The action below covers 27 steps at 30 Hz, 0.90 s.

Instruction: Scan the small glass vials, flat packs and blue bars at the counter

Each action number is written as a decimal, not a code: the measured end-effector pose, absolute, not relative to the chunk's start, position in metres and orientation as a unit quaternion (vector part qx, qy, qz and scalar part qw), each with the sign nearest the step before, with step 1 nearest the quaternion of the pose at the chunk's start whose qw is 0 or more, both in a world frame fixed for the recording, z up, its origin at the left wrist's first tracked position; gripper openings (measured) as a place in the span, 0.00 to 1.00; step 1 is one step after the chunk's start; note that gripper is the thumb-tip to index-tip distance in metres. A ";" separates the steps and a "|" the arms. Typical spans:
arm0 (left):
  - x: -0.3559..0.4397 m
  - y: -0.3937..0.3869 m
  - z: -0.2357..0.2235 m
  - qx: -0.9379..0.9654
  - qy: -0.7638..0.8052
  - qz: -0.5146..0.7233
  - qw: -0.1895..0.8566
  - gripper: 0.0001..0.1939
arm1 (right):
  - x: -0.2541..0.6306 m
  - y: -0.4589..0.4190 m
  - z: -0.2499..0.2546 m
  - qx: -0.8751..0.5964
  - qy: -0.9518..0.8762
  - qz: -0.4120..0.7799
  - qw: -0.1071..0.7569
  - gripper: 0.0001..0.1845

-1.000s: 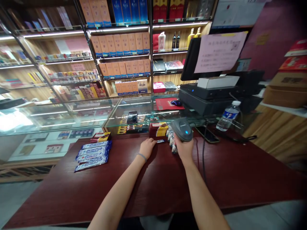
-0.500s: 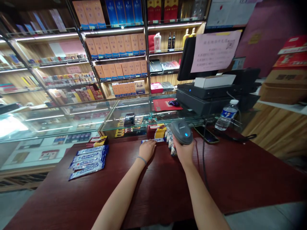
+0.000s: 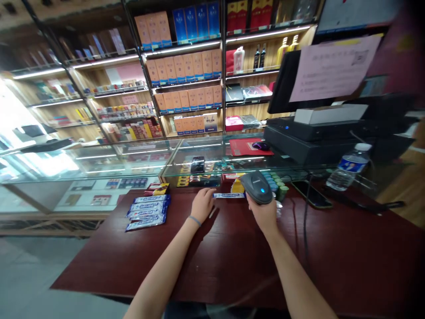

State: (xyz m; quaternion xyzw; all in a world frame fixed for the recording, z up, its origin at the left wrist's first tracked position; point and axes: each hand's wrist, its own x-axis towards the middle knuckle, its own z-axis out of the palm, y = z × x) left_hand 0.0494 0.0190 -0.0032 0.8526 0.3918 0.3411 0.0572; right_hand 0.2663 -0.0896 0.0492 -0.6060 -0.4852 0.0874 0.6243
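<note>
My right hand (image 3: 264,218) is wrapped round the handle of a dark grey barcode scanner (image 3: 256,188), its blue light lit. The scanner's head is over the right end of a slim blue-and-white packet (image 3: 229,195) lying on the counter. My left hand (image 3: 202,206), with a grey band at the wrist, is at the packet's left end, fingers stretched out and holding nothing; whether a fingertip touches it I cannot tell. Behind the packet are yellow-and-brown packs (image 3: 237,185). Green rolls (image 3: 282,192) stand behind the scanner, which partly hides them.
Several blue-and-white packets (image 3: 148,213) lie fanned out on the left, by red-and-yellow packs (image 3: 157,189). To the right are a phone (image 3: 312,195), a water bottle (image 3: 349,167) and the hanging scanner cable (image 3: 306,217). A glass display case (image 3: 195,148) borders the counter's (image 3: 232,261) far side.
My view has turned left. My left hand has slid left off the packet, which now shows almost whole. The scanner, still in my right hand, has moved left relative to the packs behind it.
</note>
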 end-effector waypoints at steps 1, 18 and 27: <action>0.032 0.019 -0.001 0.847 0.402 0.345 0.049 0.19 | 0.262 -0.089 0.046 -0.609 -0.481 0.088 0.624 0.28; -0.215 -0.027 -0.009 0.751 0.583 0.309 0.024 0.11 | 0.188 -0.103 0.029 -0.610 -0.612 0.187 0.468 0.28; -0.215 -0.032 -0.010 0.738 0.638 0.216 0.047 0.15 | 0.189 -0.099 0.022 -0.629 -0.589 0.193 0.469 0.27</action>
